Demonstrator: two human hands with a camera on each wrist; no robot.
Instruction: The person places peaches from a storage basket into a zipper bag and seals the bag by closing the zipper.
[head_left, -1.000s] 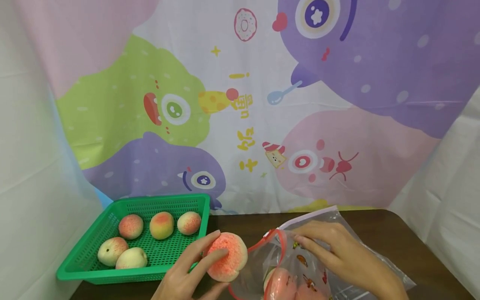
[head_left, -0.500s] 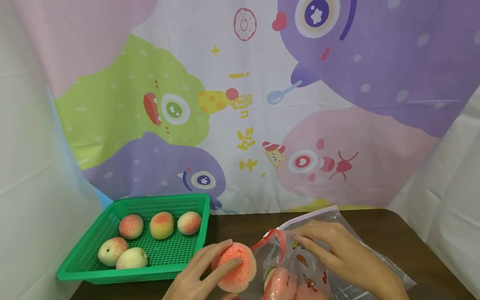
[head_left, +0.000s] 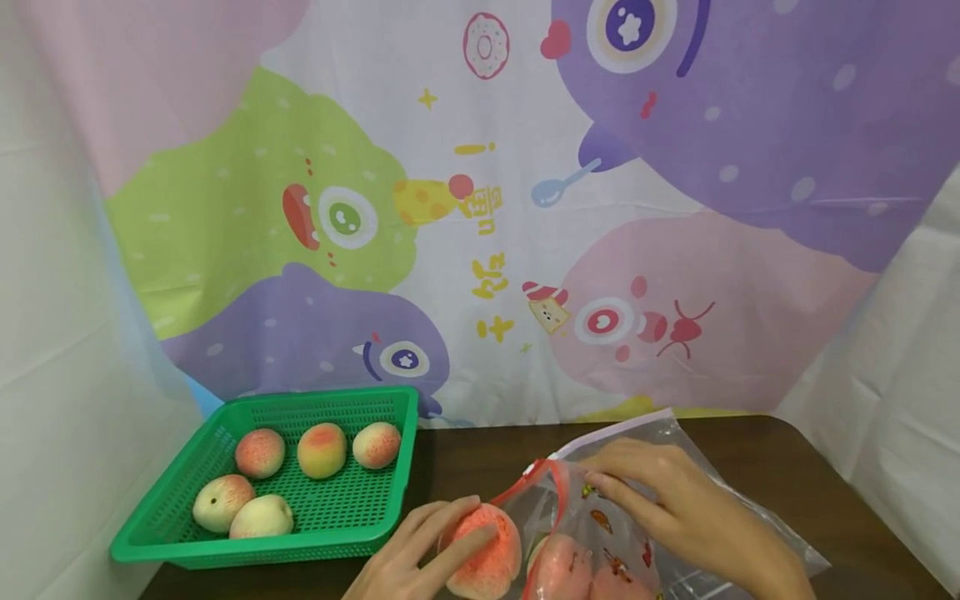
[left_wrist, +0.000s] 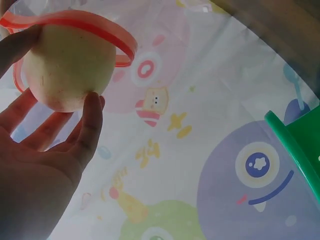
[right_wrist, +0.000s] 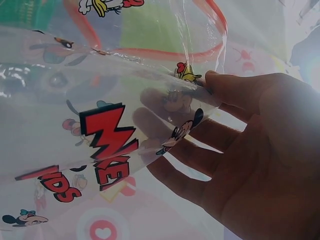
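Peach [head_left: 497, 565], round, coral-pink and cream

Head view looks forward, downward; close wrist views of hands [left_wrist: 42, 170] [right_wrist: 240, 155] share its backdrop [head_left: 517, 242].

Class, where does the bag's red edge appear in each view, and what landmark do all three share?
Head: red edge low, just right of centre.
Left wrist: red edge upper left, crossing in front of the peach.
Right wrist: red edge near the top.
Shared landmark: pink cartoon eye.
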